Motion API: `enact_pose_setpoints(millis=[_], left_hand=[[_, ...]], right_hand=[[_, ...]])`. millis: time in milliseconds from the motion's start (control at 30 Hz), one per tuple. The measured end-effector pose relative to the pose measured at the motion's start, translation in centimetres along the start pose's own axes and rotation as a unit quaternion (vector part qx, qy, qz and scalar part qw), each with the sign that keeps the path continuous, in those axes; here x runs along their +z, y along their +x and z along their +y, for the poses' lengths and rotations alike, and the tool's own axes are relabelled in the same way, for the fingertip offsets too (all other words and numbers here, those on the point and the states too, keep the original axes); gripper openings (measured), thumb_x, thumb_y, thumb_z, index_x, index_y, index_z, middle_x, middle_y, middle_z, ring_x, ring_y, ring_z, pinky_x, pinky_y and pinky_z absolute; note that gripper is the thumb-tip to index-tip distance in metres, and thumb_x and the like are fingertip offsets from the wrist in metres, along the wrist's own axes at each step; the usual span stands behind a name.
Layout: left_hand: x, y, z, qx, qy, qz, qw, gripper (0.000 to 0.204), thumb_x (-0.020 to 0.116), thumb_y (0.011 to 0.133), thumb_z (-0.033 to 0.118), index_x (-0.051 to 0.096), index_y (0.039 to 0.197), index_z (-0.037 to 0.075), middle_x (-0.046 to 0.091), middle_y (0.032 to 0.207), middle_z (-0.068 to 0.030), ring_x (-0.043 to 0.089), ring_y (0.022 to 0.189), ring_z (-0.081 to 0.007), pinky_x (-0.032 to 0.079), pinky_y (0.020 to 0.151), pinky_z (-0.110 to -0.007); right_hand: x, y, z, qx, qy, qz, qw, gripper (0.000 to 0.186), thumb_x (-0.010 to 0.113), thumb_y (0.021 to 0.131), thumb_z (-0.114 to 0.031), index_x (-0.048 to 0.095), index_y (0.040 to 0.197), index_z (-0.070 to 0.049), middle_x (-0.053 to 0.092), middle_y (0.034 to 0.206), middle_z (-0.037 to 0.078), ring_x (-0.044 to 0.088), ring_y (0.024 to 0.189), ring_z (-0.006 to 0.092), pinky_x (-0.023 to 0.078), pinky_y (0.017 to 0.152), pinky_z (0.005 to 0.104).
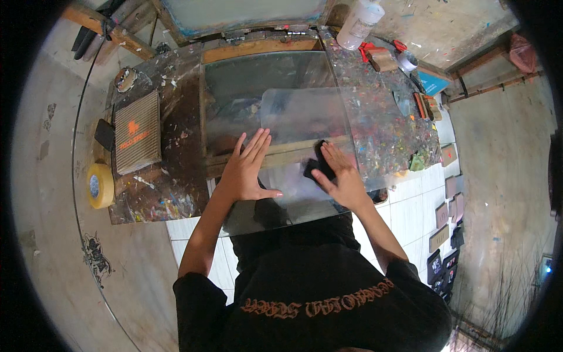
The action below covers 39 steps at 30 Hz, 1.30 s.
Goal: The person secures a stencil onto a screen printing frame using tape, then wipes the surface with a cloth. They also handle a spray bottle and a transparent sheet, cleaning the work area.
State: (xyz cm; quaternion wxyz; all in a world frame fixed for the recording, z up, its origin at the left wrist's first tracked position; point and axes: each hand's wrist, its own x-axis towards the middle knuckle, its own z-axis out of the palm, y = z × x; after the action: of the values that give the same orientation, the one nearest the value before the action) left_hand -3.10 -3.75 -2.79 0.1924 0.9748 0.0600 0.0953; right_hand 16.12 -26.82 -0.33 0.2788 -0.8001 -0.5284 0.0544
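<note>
A clear plastic sheet [305, 114] lies across a glass-topped wooden frame [264, 73] on a paint-spattered workbench [158, 193]. My left hand [246, 167] rests flat on the sheet's near left part, fingers spread and holding nothing. My right hand [340, 176] presses a small black pad [318, 166] against the sheet near its middle.
A brown perforated board [136, 132] and a yellow tape roll [99, 185] sit at the bench's left. A white bottle [359, 23], a small tape roll [407, 60] and red-handled tools [369, 51] are at the back right. Small dark cards [443, 252] lie on the tiled floor at right.
</note>
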Motion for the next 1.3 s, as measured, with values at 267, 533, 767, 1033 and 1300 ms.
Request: enact_pose_setpoints(millis=[267, 533, 767, 1033, 1300], left_hand=[[0.2, 0.0, -0.1, -0.003, -0.005, 0.001, 1.0, 0.138, 0.075, 0.064, 0.083, 0.028, 0.157, -0.009, 0.028, 0.165, -0.0245, 0.023, 0.156, -0.0358, 0.011, 0.127, -0.057], [-0.4, 0.3, 0.2, 0.002, 0.001, -0.008, 1.0, 0.134, 0.071, 0.068, 0.084, 0.032, 0.154, -0.012, 0.031, 0.164, -0.0246, 0.024, 0.156, -0.0343, 0.012, 0.127, -0.056], [-0.4, 0.5, 0.1, -0.004, -0.005, -0.007, 1.0, 0.134, 0.072, 0.068, 0.083, 0.032, 0.153, -0.012, 0.03, 0.164, -0.024, 0.023, 0.156, -0.0337, 0.012, 0.127, -0.056], [-0.5, 0.4, 0.2, -0.005, -0.011, -0.01, 1.0, 0.133, 0.073, 0.068, 0.081, 0.032, 0.153, -0.012, 0.03, 0.164, -0.0239, 0.024, 0.156, -0.0336, 0.012, 0.127, -0.056], [-0.2, 0.2, 0.0, -0.005, -0.008, -0.002, 1.0, 0.137, 0.075, 0.064, 0.082, 0.031, 0.155, -0.009, 0.029, 0.165, -0.0229, 0.023, 0.157, -0.0338, 0.011, 0.127, -0.056]], right_hand=[[-1.0, -3.4, 3.2, -0.011, 0.044, -0.044, 0.998, 0.06, 0.066, 0.072, 0.011, 0.067, 0.131, -0.002, 0.066, 0.136, 0.015, 0.056, 0.137, 0.0308, 0.046, 0.115, 0.0426], [-0.5, -6.6, 3.3, -0.132, 0.029, -0.096, 0.986, 0.062, 0.068, 0.062, 0.01, 0.072, 0.122, -0.004, 0.069, 0.132, 0.01, 0.06, 0.132, 0.0278, 0.05, 0.112, 0.042], [-0.6, -5.8, 1.9, -0.153, 0.057, -0.151, 0.975, 0.055, 0.068, 0.072, 0.008, 0.07, 0.125, -0.005, 0.067, 0.137, 0.01, 0.059, 0.133, 0.0273, 0.047, 0.115, 0.0425], [-0.3, -4.8, -0.2, -0.172, 0.04, -0.195, 0.965, 0.06, 0.071, 0.072, 0.006, 0.068, 0.13, -0.007, 0.065, 0.14, 0.008, 0.054, 0.138, 0.0228, 0.047, 0.116, 0.0384], [-0.7, -4.4, 0.5, -0.158, 0.048, -0.217, 0.962, 0.061, 0.073, 0.072, 0.004, 0.067, 0.131, -0.007, 0.061, 0.145, 0.007, 0.054, 0.139, 0.0239, 0.042, 0.12, 0.0427]])
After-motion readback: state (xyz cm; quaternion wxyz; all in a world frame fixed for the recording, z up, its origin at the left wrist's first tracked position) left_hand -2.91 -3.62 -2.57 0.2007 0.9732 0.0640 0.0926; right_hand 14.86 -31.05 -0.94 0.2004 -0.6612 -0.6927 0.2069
